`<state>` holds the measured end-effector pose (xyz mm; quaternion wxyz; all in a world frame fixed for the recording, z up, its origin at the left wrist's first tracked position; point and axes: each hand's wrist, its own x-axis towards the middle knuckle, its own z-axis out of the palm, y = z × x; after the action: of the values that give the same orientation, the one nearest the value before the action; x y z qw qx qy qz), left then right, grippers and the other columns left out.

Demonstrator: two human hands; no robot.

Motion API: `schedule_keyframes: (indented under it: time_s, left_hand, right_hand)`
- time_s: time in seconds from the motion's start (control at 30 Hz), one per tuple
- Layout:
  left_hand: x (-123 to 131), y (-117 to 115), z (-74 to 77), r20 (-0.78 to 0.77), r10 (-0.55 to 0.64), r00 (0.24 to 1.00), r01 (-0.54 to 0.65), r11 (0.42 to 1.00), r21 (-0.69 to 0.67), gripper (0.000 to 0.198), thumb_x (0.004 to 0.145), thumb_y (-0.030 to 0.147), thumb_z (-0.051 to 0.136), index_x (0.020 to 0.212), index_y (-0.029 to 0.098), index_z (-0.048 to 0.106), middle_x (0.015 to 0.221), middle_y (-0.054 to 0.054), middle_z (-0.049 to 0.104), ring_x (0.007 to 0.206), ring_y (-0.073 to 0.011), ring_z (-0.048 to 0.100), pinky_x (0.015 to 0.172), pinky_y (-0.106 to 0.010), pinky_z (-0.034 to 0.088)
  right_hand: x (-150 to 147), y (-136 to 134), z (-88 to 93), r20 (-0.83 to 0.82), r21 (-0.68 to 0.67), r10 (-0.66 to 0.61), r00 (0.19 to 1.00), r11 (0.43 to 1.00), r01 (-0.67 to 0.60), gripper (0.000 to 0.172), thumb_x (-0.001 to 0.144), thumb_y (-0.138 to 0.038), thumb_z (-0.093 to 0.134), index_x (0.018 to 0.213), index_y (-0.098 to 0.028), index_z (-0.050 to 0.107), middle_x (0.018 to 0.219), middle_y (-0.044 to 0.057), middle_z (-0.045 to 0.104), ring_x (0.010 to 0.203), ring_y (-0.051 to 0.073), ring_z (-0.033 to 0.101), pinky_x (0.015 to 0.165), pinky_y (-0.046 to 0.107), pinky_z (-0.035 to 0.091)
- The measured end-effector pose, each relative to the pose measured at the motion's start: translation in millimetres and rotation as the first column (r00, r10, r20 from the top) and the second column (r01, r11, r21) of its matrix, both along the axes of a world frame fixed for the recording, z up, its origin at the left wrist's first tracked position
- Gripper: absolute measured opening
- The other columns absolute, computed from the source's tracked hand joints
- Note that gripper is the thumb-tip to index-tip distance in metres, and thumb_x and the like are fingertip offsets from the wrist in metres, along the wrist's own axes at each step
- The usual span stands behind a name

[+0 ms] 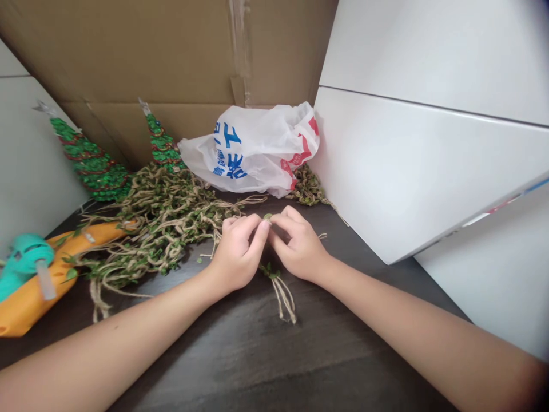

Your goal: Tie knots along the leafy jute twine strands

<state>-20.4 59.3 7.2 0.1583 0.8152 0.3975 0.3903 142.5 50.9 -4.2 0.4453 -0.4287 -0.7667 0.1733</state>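
My left hand (240, 252) and my right hand (298, 243) meet over the middle of the dark tabletop, both with fingers closed in a pinch. A small green leaf (268, 217) shows between the fingertips. It seems to belong to a leafy jute twine garland (271, 272), mostly hidden under my hands. The garland's loose twine ends (285, 300) hang out below, toward me, and another short end lies right of my right hand. Left of my left hand spreads a tangled pile of leafy twine garlands (167, 229).
A white plastic bag (257, 154) with blue and red print lies behind. Two small green Christmas trees (92, 163) stand back left. A teal glue gun (32, 254) rests on an orange object (26, 309). Cardboard (171, 51) backs the table (274, 366); a white box (412, 166) bounds the right.
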Motion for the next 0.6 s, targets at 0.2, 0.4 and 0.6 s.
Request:
schedule_keyframes:
  time_s: [0.2, 0.4, 0.6]
  left_hand:
    - [1.1, -1.1, 2.7, -0.046, 0.021, 0.999, -0.022, 1.0, -0.009, 0.032, 0.102, 0.032, 0.043, 0.073, 0.019, 0.048, 0.066, 0.003, 0.051, 0.065, -0.0137, 0.048, 0.074, -0.033, 0.034]
    - [1.0, -1.4, 1.6, -0.066, 0.095, 0.993, -0.096, 0.995, -0.013, 0.022, 0.1, 0.033, 0.047, 0.085, 0.019, 0.055, 0.072, 0.003, 0.059, 0.069, -0.0148, 0.053, 0.082, -0.036, 0.035]
    - [1.5, -1.2, 1.6, -0.081, 0.134, 0.988, -0.137, 0.99, -0.034, 0.02, 0.101, 0.033, 0.044, 0.09, 0.02, 0.055, 0.077, 0.002, 0.063, 0.073, -0.0165, 0.055, 0.086, -0.039, 0.033]
  right_hand:
    - [0.4, 1.5, -2.4, -0.025, 0.011, 0.0, 1.0, 1.0, 0.001, 0.012, 0.097, -0.022, 0.049, 0.092, -0.021, 0.061, 0.094, 0.004, 0.043, 0.089, 0.018, 0.051, 0.085, 0.036, 0.048]
    - [-0.2, 0.3, 2.9, -0.085, -0.002, -0.003, 0.996, 1.0, 0.003, 0.018, 0.099, -0.02, 0.042, 0.082, -0.021, 0.048, 0.094, 0.004, 0.042, 0.09, 0.018, 0.049, 0.09, 0.037, 0.047]
    - [4.9, 8.1, -1.4, -0.193, -0.03, -0.048, 0.98, 0.999, 0.043, 0.025, 0.098, -0.022, 0.037, 0.073, -0.021, 0.043, 0.089, 0.004, 0.043, 0.085, 0.018, 0.049, 0.08, 0.035, 0.046]
